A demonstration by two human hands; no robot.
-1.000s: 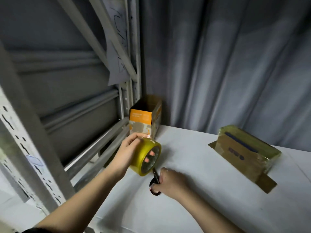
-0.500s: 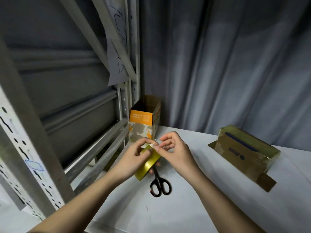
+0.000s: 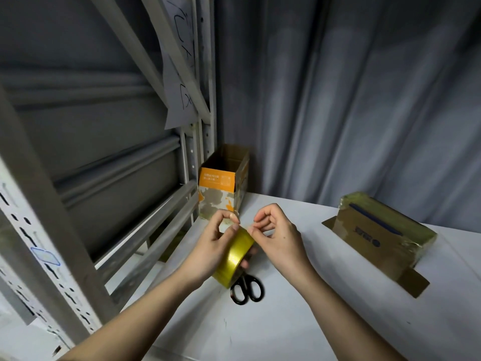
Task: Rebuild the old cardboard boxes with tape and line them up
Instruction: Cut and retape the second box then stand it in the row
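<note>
Yellow tape roll [image 3: 235, 257] on edge, held above the worktop [image 3: 299, 321]. Orange box [image 3: 221, 183] upright, top open, behind the roll. Taped brown box [image 3: 377, 230] on its side, right of roll.

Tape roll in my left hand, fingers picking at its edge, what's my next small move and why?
Probably peel the loose end free with the right hand while the left hand steadies the tape roll. Both thumbs and forefingers meet at the roll's top edge, no strip is drawn out yet, and the scissors lie untouched on the table.

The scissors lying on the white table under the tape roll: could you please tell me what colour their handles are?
Black. The scissors' looped plastic handles show best in the head view.
</note>
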